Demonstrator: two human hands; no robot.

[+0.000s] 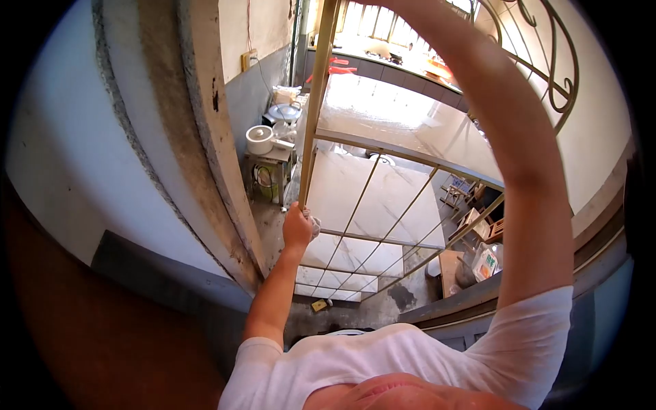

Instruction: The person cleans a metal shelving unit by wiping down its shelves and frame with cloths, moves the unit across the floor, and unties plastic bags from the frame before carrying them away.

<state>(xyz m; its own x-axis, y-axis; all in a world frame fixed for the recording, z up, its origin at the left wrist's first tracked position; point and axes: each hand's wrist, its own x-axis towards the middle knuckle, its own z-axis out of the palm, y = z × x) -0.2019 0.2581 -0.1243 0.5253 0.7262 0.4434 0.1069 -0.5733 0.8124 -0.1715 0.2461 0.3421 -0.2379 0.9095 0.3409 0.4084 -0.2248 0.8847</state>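
Observation:
My left hand [297, 227] is closed at the gold metal post [317, 102] of a tall shelf rack. A crumpled pale rag [315, 227] bunches out between that hand and the post's inner side. My right arm stretches up across the rack's right side. Only a sliver of my right hand [372, 2] shows at the top edge, near the upper end of the post; its fingers are cut off from view. The rack has a glossy upper shelf [403, 113], with several white marble-patterned shelves [372, 188] below behind thin gold bars.
At left, a rough door frame [212, 130] stands near my left arm. Beyond it, a small table [273, 158] carries a white pot [260, 139]. Gold scrollwork [564, 89] rises at right. Small wooden stools [471, 222] and a yellow item [320, 305] are on the floor.

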